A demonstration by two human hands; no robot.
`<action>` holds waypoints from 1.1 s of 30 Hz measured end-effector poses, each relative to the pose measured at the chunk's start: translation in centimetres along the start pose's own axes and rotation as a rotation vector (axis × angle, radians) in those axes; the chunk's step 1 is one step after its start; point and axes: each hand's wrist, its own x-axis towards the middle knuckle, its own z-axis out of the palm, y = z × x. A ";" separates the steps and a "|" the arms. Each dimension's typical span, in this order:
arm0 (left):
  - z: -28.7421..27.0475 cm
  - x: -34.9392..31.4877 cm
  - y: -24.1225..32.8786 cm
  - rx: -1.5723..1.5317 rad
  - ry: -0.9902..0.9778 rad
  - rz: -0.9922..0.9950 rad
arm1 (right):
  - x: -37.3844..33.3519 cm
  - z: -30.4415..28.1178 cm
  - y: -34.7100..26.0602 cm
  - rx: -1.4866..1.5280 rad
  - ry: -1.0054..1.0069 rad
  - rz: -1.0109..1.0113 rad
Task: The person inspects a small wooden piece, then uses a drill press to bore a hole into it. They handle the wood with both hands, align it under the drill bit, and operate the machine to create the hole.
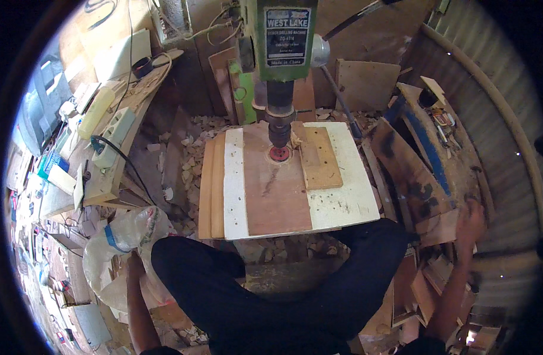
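My left hand (pixel 135 263) reaches down into a translucent plastic sack (pixel 97 260) beside my left knee; its fingers are hidden there. On the right, my right hand (pixel 471 223) is stretched out to the edge of a low wooden bench, next to a pale wood piece (pixel 438 228); its fingers are too unclear to read. Between my knees is a green drill press (pixel 286 44). Its chuck (pixel 279 127) carries a red hole saw (pixel 279 154) low over a brown board (pixel 277 204). A smaller wood block (pixel 323 163) lies beside the hole saw on the white panel (pixel 354 207).
At left, a wooden workbench (pixel 105 192) holds a power strip (pixel 114 133) with a dark cable. The bench on the right (pixel 461 154) carries small tools and a dark cup (pixel 427 97). Wood offcuts (pixel 191 148) litter the floor, and corrugated sheeting (pixel 496 118) walls the right side.
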 end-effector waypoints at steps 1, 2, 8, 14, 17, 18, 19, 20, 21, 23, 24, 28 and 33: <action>-0.2 0.1 1.6 -0.004 0.104 0.045 | 0.5 0.0 -3.1 0.064 0.016 -0.029; -0.6 -0.1 3.1 0.018 0.142 0.040 | 0.8 -0.1 -6.2 0.361 -0.075 0.018; -5.2 -2.8 9.0 -0.040 0.017 -0.116 | 4.1 1.0 -23.2 1.107 -0.398 0.037; -14.2 -9.9 15.0 -0.060 0.537 -0.038 | 9.9 4.4 -31.5 1.396 -0.442 0.038; -18.6 -14.3 20.5 -0.329 0.641 -0.204 | 10.6 3.6 -33.0 1.467 -0.808 0.180; -19.1 -15.5 23.2 -0.352 0.719 -0.214 | 10.5 2.8 -33.2 1.443 -0.705 0.123; -19.4 -16.6 26.0 -0.387 0.826 -0.190 | 9.9 1.5 -32.7 1.356 -0.616 0.142; -19.4 -17.4 29.1 -0.432 0.942 -0.166 | 9.5 0.1 -32.2 1.260 -0.533 0.159; -18.6 -17.5 32.8 -0.493 0.942 0.000 | 9.8 -1.4 -31.8 1.278 -0.343 0.000; -17.2 -15.7 39.4 -0.595 0.828 0.432 | 11.4 -4.3 -30.7 1.233 -0.151 -0.013; -16.1 -14.8 42.6 -0.547 0.698 0.485 | 12.7 -5.6 -30.3 1.178 -0.026 -0.023; -11.7 -7.3 52.2 -0.502 0.469 1.008 | 21.8 -9.0 -31.2 0.986 0.342 -0.141; -10.2 -4.4 53.4 -0.336 0.182 0.832 | 29.0 -11.3 -32.3 0.871 0.311 -0.186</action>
